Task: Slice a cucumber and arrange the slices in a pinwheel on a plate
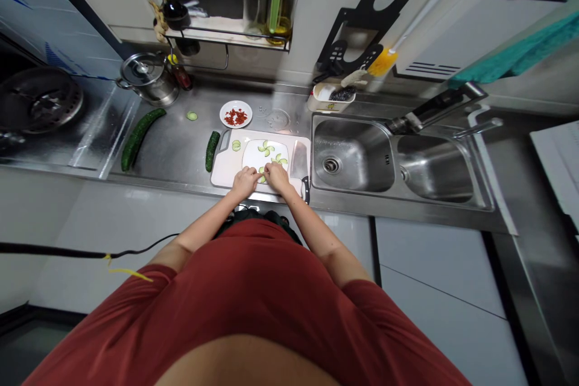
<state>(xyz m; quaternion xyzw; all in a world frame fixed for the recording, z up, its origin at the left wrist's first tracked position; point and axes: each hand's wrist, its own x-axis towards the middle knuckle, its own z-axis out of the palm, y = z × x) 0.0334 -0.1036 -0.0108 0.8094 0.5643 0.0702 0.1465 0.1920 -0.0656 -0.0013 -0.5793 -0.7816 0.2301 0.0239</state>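
Observation:
A white square plate [253, 152] lies on the light cutting board [223, 172], with thin cucumber slices [266, 148] set out on it in small curved groups. At the plate's near edge the fingertips of my left hand [245, 181] and my right hand [277, 177] meet, bent and closed around a pale green cucumber slice [262, 178] that is partly hidden by them. On the board's right side rests a cleaver [299, 161] with a black handle, close to my right hand. A few more slices [236, 145] sit at the board's upper left.
A cut cucumber [212, 151] lies left of the board, a whole cucumber [142, 140] farther left. Behind stand a small plate [223, 121] of chopped red pepper and a lidded pot [149, 79]. A double sink [353, 184] is at the right, a shelf [226, 32] with bottles above.

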